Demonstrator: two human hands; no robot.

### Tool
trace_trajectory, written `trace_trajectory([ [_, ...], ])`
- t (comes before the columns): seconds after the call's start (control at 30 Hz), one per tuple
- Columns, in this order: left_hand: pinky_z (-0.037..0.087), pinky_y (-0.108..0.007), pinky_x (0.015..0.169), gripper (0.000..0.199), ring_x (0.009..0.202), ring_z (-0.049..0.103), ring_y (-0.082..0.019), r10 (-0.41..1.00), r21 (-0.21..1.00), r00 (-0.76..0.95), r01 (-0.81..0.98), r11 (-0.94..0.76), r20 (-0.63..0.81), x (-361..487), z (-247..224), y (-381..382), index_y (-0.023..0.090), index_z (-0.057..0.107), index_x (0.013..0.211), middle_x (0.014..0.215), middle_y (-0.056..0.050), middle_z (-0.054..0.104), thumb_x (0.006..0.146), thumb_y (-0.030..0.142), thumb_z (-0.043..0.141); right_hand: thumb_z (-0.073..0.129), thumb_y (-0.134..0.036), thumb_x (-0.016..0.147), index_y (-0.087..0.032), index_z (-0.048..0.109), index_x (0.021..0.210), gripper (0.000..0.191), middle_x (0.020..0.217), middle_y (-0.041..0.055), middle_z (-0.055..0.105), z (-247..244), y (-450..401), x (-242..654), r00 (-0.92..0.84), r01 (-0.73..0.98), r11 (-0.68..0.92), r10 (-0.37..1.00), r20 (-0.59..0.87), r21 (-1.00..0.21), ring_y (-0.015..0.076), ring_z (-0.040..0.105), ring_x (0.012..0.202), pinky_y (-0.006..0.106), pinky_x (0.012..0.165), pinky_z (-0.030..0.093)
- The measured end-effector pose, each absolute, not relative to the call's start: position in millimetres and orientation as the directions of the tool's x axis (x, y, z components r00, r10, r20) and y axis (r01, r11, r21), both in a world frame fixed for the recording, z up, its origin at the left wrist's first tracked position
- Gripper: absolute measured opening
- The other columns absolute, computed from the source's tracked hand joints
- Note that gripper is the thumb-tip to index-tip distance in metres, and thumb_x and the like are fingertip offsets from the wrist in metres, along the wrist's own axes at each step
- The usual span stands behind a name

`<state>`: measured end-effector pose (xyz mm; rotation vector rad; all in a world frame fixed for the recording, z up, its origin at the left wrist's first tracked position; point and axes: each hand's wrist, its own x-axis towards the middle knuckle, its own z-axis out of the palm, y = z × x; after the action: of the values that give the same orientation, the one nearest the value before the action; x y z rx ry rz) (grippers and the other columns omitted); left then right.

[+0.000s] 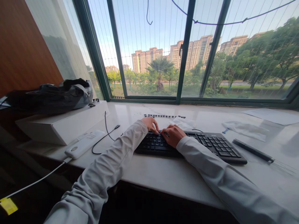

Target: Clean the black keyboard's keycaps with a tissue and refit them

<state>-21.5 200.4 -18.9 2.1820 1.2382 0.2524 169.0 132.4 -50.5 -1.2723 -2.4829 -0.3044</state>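
A black keyboard [210, 143] lies on the white stone sill, with its number pad at the right end. Both hands are over its left and middle part. My left hand [150, 123] reaches down to the upper key rows, thumb and forefinger close together; whatever may be between them is too small to make out. My right hand [173, 135] rests on the keys just beside it with its fingers bent, and their tips are partly hidden. Behind the hands, a row of small black keycaps [164, 116] lies on the sill near a crumpled clear plastic bag [183, 123].
At the left are a white power strip [85, 144], a black cable [99, 143] and a white box [67, 124] under a black bag [53, 96]. To the right lie a black pen-like tool [253, 151], another plastic bag [247, 129] and paper [273, 116]. Windows rise behind.
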Motion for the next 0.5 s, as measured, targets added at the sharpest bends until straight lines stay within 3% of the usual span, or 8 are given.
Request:
trace_trajectory([
  [0.33, 0.042, -0.019, 0.063, 0.027, 0.076, 0.065, -0.014, 0.847, 0.360, 0.510, 0.827, -0.432, -0.154, -6.8, 0.2, 191.6, 0.024, 0.074, 0.073, 0.069, 0.003, 0.072, 0.049, 0.037, 0.080, 0.045, -0.031, 0.088, -0.024, 0.070, 0.094, 0.027, 0.086, 0.0085, 0.068, -52.4, 134.7, 169.1, -0.546, 0.811, 0.584, 0.734, 0.403, 0.033, 0.0180, 0.060, 0.088, 0.029, 0.085, 0.036],
  [0.5, 0.043, -0.018, 0.065, 0.034, 0.074, 0.065, -0.014, 0.811, 0.410, 0.571, 0.776, -0.480, -0.131, -8.8, -2.0, 195.7, 0.022, 0.073, 0.083, 0.073, 0.001, 0.072, 0.052, 0.037, 0.079, 0.047, -0.030, 0.087, -0.025, 0.070, 0.095, 0.025, 0.086, 0.0079, 0.069, -51.0, 134.4, 169.0, -0.538, 0.812, 0.583, 0.733, 0.415, 0.023, 0.0182, 0.060, 0.088, 0.029, 0.086, 0.036],
])
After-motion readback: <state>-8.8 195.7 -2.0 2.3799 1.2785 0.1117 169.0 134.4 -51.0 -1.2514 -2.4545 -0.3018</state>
